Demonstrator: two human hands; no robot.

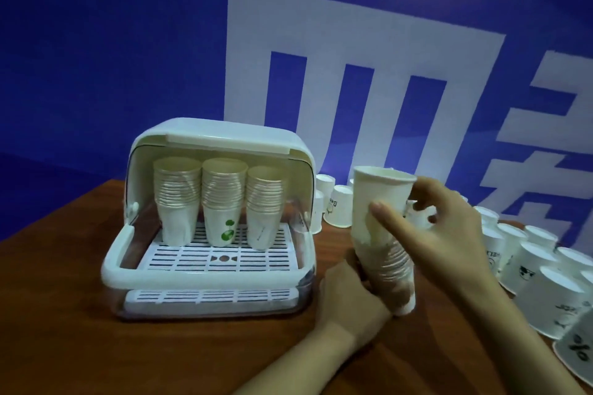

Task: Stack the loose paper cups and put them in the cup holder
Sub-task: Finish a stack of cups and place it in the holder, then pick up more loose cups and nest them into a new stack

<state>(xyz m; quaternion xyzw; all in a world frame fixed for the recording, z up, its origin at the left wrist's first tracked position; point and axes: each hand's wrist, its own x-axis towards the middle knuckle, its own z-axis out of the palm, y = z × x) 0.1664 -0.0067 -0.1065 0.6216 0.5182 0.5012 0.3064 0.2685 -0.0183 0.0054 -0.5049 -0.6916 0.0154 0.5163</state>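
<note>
A white cup holder (205, 272) with its clear lid raised stands on the table at the left. Three stacks of paper cups (221, 199) stand upright on its slotted tray. To its right, a tall stack of nested white cups (390, 266) is gripped near the bottom by my left hand (349, 295). My right hand (439, 228) holds the top cup (375, 192) by its side, thumb in front and fingers behind, above the stack's ribbed rims.
Several loose white paper cups (542, 292) stand upside down on the brown table at the right, and more (337, 205) sit behind the holder. A blue wall with white shapes rises behind the table. Bare wood (160, 356) lies in front of the holder.
</note>
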